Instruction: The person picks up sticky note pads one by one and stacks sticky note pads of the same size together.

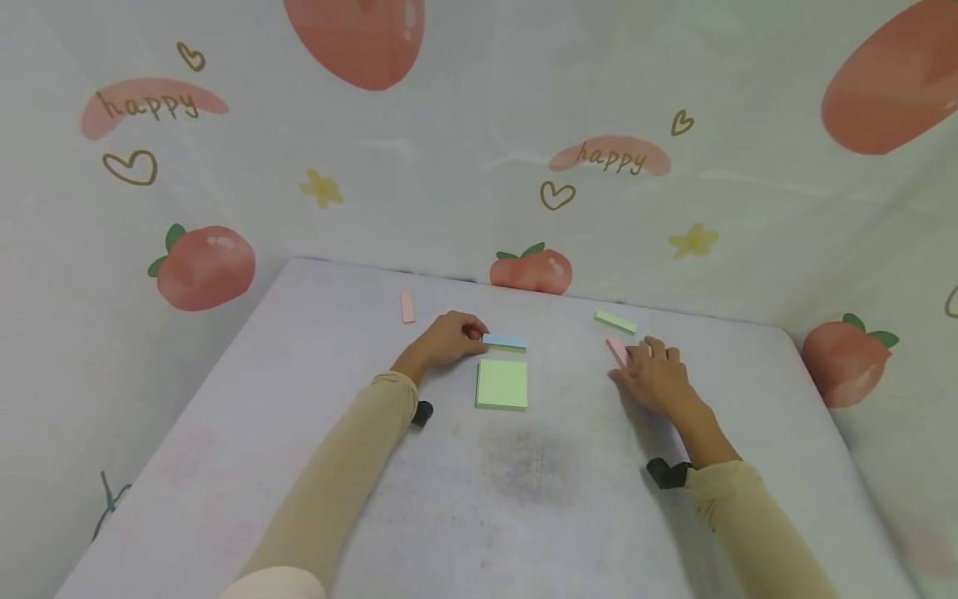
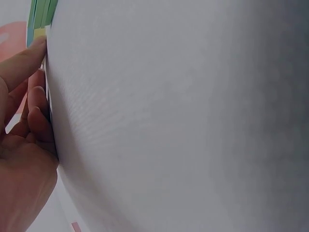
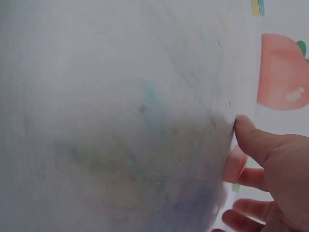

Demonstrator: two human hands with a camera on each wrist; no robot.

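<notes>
Since the blue strip [image 1: 506, 341] is resting on the yellow strip [image 3: 254, 7], the left hand [image 1: 447, 339] is pinching their left end between its fingers, probably keeping the edges aligned. They are sitting on the table [image 1: 599, 524] just beyond the green pad [image 1: 502, 383]. On the right hand [image 1: 656, 376], the fingers are standing apart around the nearer pink strip [image 1: 616, 349], perhaps steadying it.

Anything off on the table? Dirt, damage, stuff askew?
One thing: a dark, blotchy smudge on the pale tabletop, on the near side of the green square pad. It looks like a stain, darker than its surroundings. The green strip and adjacent pink strip sit at angles; no damage visible.
</notes>
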